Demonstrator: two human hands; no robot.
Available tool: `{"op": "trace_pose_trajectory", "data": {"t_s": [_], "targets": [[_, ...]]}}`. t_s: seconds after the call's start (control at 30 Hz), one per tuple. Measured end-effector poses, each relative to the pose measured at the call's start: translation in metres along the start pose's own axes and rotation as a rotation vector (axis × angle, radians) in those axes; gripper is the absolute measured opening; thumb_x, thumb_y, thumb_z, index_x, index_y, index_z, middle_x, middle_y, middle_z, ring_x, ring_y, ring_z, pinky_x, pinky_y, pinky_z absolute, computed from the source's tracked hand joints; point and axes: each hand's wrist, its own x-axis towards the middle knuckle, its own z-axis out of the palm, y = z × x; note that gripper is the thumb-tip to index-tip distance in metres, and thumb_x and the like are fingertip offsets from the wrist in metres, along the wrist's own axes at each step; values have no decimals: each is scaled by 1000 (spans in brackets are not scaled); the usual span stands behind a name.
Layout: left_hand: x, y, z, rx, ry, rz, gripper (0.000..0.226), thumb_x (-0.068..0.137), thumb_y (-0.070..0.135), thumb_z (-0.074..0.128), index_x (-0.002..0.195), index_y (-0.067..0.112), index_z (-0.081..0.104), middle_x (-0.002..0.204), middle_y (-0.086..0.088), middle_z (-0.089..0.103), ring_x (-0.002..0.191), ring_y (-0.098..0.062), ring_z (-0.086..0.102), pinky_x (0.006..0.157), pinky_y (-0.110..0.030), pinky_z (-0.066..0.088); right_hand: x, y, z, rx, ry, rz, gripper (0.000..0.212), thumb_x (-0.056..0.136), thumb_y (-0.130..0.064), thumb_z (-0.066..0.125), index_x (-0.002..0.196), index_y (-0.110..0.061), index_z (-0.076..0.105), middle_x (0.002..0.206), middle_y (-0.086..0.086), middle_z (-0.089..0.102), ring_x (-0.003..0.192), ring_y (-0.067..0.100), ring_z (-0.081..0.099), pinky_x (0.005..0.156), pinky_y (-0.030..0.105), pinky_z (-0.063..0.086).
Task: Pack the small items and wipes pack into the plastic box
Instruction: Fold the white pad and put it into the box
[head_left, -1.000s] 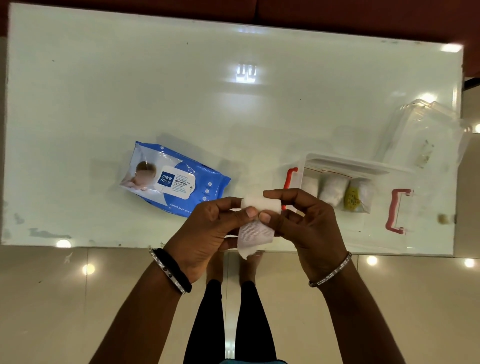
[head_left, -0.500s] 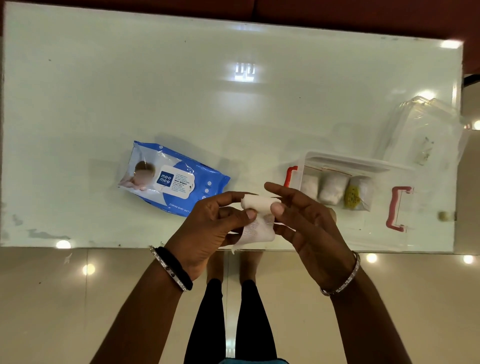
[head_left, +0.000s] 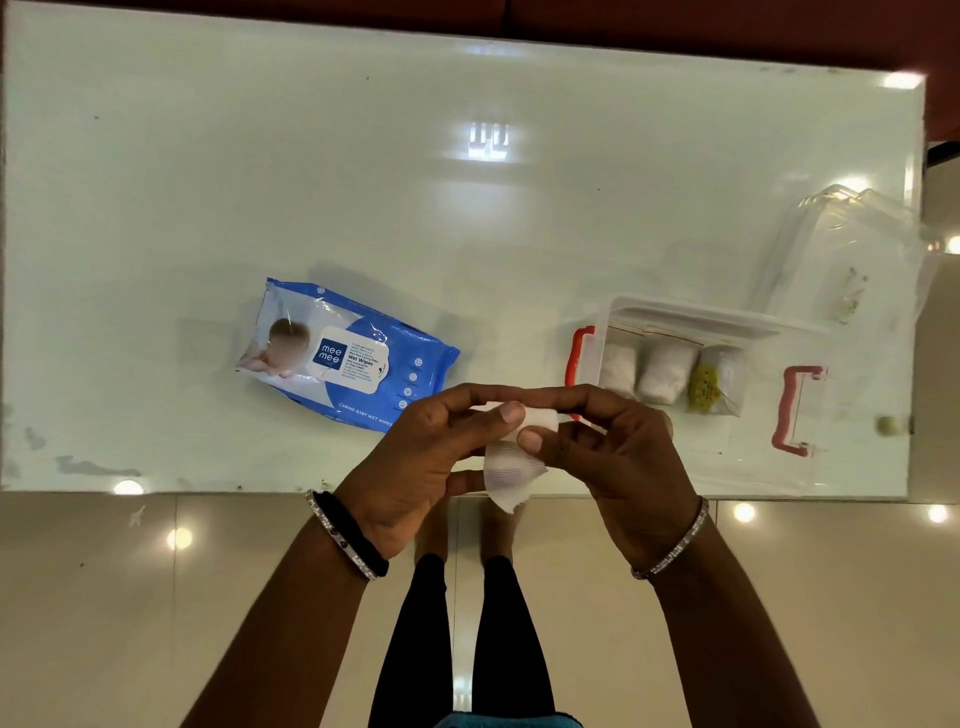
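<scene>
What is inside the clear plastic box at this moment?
Inside the plastic box lie two white rolls and a small bag with a yellow label. The right hand covers the box's near left corner, so anything there cannot be seen.

Blue-and-white wipes pack; clear plastic box with red latches.

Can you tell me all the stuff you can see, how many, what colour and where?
table: one, white, under everything
wipes pack: one, blue and white, left on table
box: one, clear with red latches, right on table, open
bags: three, white, one with yellow, in box
lid: one, clear, behind box
gauze roll: one, white, held by both hands
bracelets: one on each wrist, silver
left hand: one, pinching roll
right hand: one, pinching roll
</scene>
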Motion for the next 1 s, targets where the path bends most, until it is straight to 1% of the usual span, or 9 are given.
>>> {"op": "trace_pose_trajectory", "data": {"t_s": [0.1, 0.2, 0.33, 0.47, 0.6, 0.7, 0.83, 0.93, 1.0], "targets": [[3, -4, 1, 0, 43, 25, 40, 65, 35, 73, 104, 23, 72, 95, -4, 78, 89, -17, 75, 66, -26, 59, -1, 3, 0, -49, 18, -15, 40, 66, -13, 86, 104, -17, 75, 107, 11, 75, 94, 40, 70, 83, 52, 59], [3, -8, 2, -17, 68, 34, 33, 65, 30, 72, 97, 25, 71, 86, 4, 79, 80, -10, 75, 60, -20, 57, -1, 6, -2, -57, 41, 13, 54, 60, -8, 88, 110, -21, 72, 108, 6, 72, 88, 32, 69, 83, 48, 60], [3, -12, 0, -9, 118, 50, 41, 61, 33, 73, 101, 26, 70, 96, 3, 78, 89, -15, 75, 68, -27, 61, -3, 6, -7, -33, 32, 67, 64, 55, -8, 86, 116, -20, 70, 106, 0, 70, 80, 21, 63, 80, 35, 59], [2, -13, 0, -7, 150, 58, 45, 61, 31, 75, 104, 20, 69, 97, -1, 78, 88, -17, 75, 65, -27, 60, -6, 3, -10, 21, 3, 100, 51, 67, -14, 84, 116, -18, 70, 97, 0, 71, 77, 17, 67, 76, 29, 57], [2, -14, 4, 25, 150, 83, 52, 51, 36, 79, 100, 21, 71, 94, -2, 78, 87, -16, 75, 66, -26, 60, -8, 1, -6, 46, 34, 114, 47, 72, -31, 78, 114, -11, 70, 107, 25, 71, 94, 37, 72, 90, 49, 57], [2, -15, 6, 58, 161, 110, 49, 49, 38, 81, 96, 26, 72, 92, -2, 78, 86, -16, 75, 68, -27, 61, -6, 2, -3, -45, 65, 89, 40, 72, -28, 76, 108, -10, 72, 105, 30, 69, 93, 44, 71, 86, 58, 56], [0, -14, 6, -25, 131, 68, 43, 61, 34, 77, 101, 20, 71, 90, -6, 77, 81, -20, 75, 62, -27, 59, -5, 4, -5, -36, 61, 47, 35, 71, -19, 78, 104, -8, 73, 99, 15, 75, 84, 36, 74, 81, 50, 60], [-2, -11, 7, -27, 122, -3, 51, 61, 46, 71, 104, 18, 69, 86, -2, 78, 79, -19, 76, 60, -26, 59, -5, 5, -7, -30, 45, 20, 33, 67, -18, 82, 99, -14, 76, 102, 13, 75, 89, 40, 71, 78, 46, 60], [-2, -12, 6, 9, 118, -18, 53, 60, 48, 70, 104, 19, 68, 88, -2, 78, 83, -19, 76, 63, -30, 61, -6, 6, -8, -16, 20, 9, 32, 65, -16, 83, 96, -16, 77, 103, 12, 76, 94, 33, 72, 78, 39, 59]]}}
